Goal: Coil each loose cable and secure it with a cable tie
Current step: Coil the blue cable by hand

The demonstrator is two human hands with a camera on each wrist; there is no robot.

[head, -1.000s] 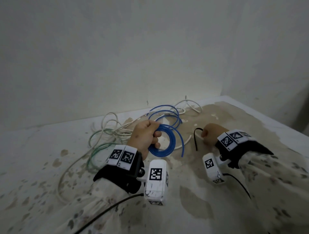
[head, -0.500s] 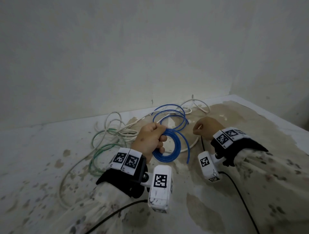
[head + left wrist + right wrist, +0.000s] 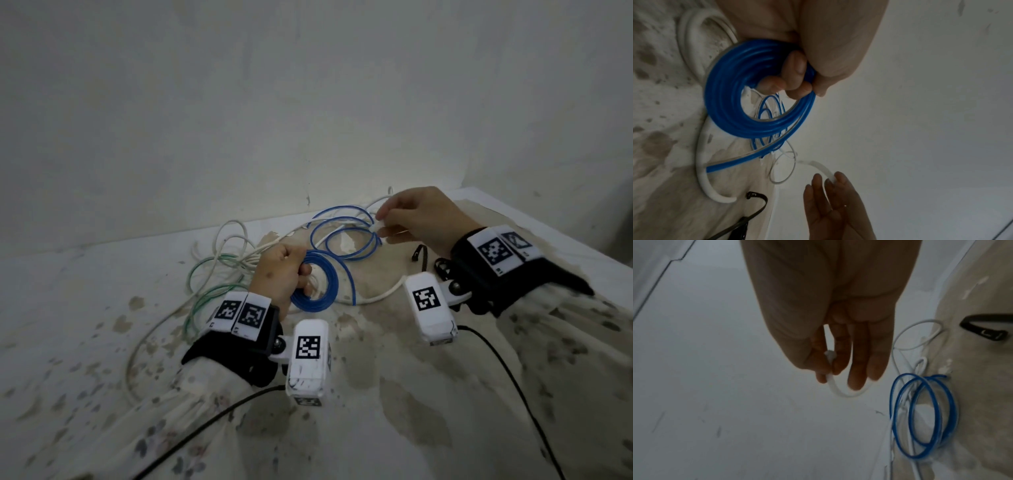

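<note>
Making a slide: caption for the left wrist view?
Left hand grips a blue cable coil; right hand pinches a white cable tie.

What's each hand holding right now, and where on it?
Left hand grips the coiled blue cable at one side of the coil. Right hand pinches a white cable tie near its head end.

Coiled cable [image 3: 315,286] sits in the left hand [image 3: 281,274], front-centre on the table [image 3: 85,342], its loose loops [image 3: 342,233] trailing behind toward the wall. Right hand [image 3: 421,216] is behind and right of them, pinching a cable end [image 3: 830,356]. Cable ties [image 3: 419,255] lie right of the loops; a tangle of cables [image 3: 219,267] lies left of the left hand.
</note>
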